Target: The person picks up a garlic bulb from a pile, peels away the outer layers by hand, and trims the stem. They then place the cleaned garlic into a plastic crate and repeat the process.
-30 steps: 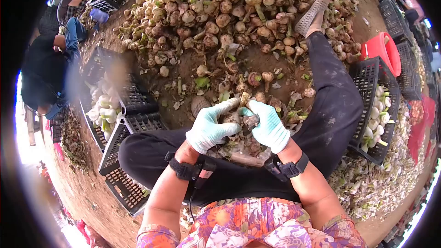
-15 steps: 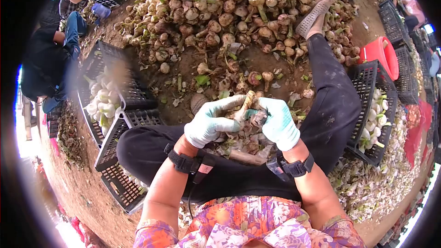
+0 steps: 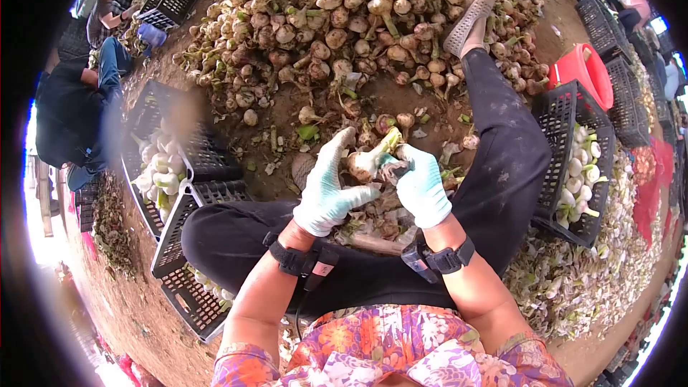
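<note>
My left hand (image 3: 326, 190), in a pale, dirt-stained glove, is open, with fingers and thumb spread around the left side of a garlic bulb (image 3: 362, 165). The bulb has brownish skin and a yellow-green stem tilted up to the right. My gloved right hand (image 3: 424, 188) is closed at the stem side of this bulb. Dark, crumpled husk (image 3: 393, 171) shows at its fingertips. Beneath both hands, loose garlic skins (image 3: 369, 223) lie between my legs.
A large heap of unpeeled garlic (image 3: 322, 36) lies ahead. Crates of white garlic stand at left (image 3: 175, 240) and right (image 3: 605, 150), with a red bucket (image 3: 584, 77) behind the right one. A person in dark clothing (image 3: 68, 111) sits at left. Skins (image 3: 573, 287) cover the ground at right.
My left hand has opened and drawn away from the garlic, uncovering the bulb. My right hand has shifted slightly left and keeps the stem end. The view has tilted a little.
</note>
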A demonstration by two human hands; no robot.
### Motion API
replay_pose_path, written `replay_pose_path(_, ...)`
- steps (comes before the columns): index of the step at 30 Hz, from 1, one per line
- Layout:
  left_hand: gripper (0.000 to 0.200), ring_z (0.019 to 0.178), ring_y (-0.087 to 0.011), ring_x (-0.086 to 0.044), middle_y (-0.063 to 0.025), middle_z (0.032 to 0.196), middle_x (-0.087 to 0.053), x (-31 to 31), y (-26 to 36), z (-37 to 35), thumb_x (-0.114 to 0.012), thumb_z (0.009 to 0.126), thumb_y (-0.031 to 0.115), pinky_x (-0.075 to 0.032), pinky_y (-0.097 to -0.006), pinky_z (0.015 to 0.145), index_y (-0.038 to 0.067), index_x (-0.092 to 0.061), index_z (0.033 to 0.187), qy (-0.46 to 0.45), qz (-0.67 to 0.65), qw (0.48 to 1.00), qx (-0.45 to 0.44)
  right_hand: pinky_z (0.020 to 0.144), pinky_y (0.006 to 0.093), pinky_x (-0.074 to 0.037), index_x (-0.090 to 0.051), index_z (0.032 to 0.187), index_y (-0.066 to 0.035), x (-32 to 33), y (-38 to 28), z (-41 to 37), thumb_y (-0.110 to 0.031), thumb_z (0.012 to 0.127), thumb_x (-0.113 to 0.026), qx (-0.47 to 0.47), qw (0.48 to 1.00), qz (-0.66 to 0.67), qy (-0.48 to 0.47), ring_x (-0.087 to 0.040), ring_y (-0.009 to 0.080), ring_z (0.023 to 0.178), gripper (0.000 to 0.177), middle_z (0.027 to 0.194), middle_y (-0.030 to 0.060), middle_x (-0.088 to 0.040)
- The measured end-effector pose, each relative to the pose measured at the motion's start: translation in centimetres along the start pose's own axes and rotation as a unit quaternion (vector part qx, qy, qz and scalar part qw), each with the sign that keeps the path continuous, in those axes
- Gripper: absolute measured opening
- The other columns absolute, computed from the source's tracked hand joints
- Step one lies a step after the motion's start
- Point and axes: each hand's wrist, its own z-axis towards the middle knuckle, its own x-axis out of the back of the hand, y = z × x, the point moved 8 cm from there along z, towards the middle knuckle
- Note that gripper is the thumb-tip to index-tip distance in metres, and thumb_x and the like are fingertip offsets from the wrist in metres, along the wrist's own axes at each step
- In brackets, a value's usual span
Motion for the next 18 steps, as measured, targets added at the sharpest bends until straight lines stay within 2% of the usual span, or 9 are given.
replay_pose_path(1,0.073,0.097,-0.0201,-0.052,-0.0124,0.112,-0.050,-0.2,0.1,0.0,-0.070,0.067,0.003,-0.046,-0.0299,0.079,0.000,-0.031,0.129,0.004,0.001,1.000,0.000,0.053,0.0305,-0.039,-0.053,0.074,0.003,-0.1,-0.7,0.1,-0.005,0.074,-0.053,0.003,1.000,0.000,-0.003,-0.046,0.0279,0.053,0.008,0.058,0.0147,-0.049)
replay_pose_path(3,0.064,0.095,-0.0192,-0.052,-0.0115,0.108,-0.052,-0.9,-3.1,-0.8,-0.066,0.071,0.005,-0.045,-0.0285,0.078,-0.001,-0.035,0.126,0.053,-0.414,0.882,0.217,0.054,0.0295,-0.040,-0.053,0.076,0.002,-0.2,-2.6,0.3,-0.003,0.072,-0.054,0.021,0.996,0.091,0.013,-0.045,0.0229,0.052,0.006,0.058,0.0123,-0.050)
replay_pose_path(4,0.050,0.088,-0.0175,-0.054,-0.0105,0.103,-0.053,-0.9,-2.8,-0.5,-0.058,0.080,0.013,-0.047,-0.0266,0.068,-0.001,-0.037,0.124,0.048,-0.500,0.840,0.204,0.054,0.0274,-0.041,-0.055,0.080,0.002,-1.4,-1.1,0.0,0.001,0.073,-0.054,-0.097,0.962,0.255,-0.022,-0.048,0.0151,0.055,0.008,0.063,0.0076,-0.055)
replay_pose_path(5,0.043,0.081,-0.0173,-0.056,-0.0093,0.098,-0.056,-1.2,-2.7,-0.4,-0.047,0.087,0.024,-0.047,-0.0261,0.059,-0.001,-0.039,0.122,0.001,-0.505,0.834,0.224,0.056,0.0244,-0.041,-0.057,0.088,0.002,-0.7,-3.2,-0.2,0.005,0.074,-0.051,-0.024,0.989,0.140,-0.037,-0.049,0.0083,0.060,0.015,0.068,0.0030,-0.058)
replay_pose_path(7,0.040,0.059,-0.0203,-0.058,-0.0119,0.091,-0.058,-2.7,-2.7,-1.0,-0.041,0.090,0.024,-0.047,-0.0286,0.042,0.001,-0.037,0.123,-0.069,-0.668,0.677,0.300,0.060,0.0230,-0.043,-0.058,0.095,0.004,-1.3,-2.4,-0.8,0.004,0.076,-0.051,-0.092,0.954,0.268,-0.099,-0.053,0.0084,0.065,0.020,0.075,0.0037,-0.061)
replay_pose_path(11,0.039,0.050,-0.0195,-0.056,-0.0093,0.081,-0.059,-3.3,-6.7,-1.3,-0.039,0.091,0.034,-0.044,-0.0301,0.038,0.004,-0.046,0.116,0.035,-0.508,0.757,0.410,0.066,0.0241,-0.044,-0.058,0.095,0.003,-0.8,-3.5,-0.9,-0.001,0.076,-0.055,-0.015,0.984,0.169,-0.056,-0.055,0.0103,0.070,0.019,0.081,0.0079,-0.064)
replay_pose_path(13,0.035,0.056,-0.0172,-0.057,-0.0079,0.084,-0.059,-2.0,-6.8,-1.5,-0.049,0.087,0.029,-0.046,-0.0283,0.042,0.003,-0.050,0.111,0.045,-0.440,0.819,0.365,0.063,0.0246,-0.044,-0.059,0.092,0.003,-0.9,-2.4,-0.8,-0.003,0.075,-0.056,-0.002,0.993,0.108,-0.042,-0.055,0.0109,0.066,0.018,0.077,0.0068,-0.063)
replay_pose_path(15,0.033,0.085,-0.0179,-0.055,-0.0073,0.094,-0.057,-0.1,-4.2,-0.2,-0.058,0.080,0.009,-0.048,-0.0299,0.073,0.001,-0.048,0.110,0.048,-0.249,0.960,0.121,0.058,0.0256,-0.044,-0.060,0.088,0.002,-0.7,-1.7,-0.9,-0.006,0.074,-0.058,0.021,1.000,-0.010,-0.019,-0.054,0.0123,0.059,0.016,0.069,0.0048,-0.062)
replay_pose_path(18,0.042,0.088,-0.0189,-0.056,-0.0086,0.100,-0.057,-0.7,-4.9,-0.8,-0.065,0.074,0.008,-0.047,-0.0282,0.078,0.000,-0.047,0.111,0.016,-0.533,0.807,0.253,0.057,0.0233,-0.043,-0.057,0.097,-0.001,-1.4,-1.9,-1.2,-0.008,0.073,-0.060,-0.042,0.989,0.084,-0.112,-0.053,0.0143,0.056,0.025,0.070,0.0047,-0.062)
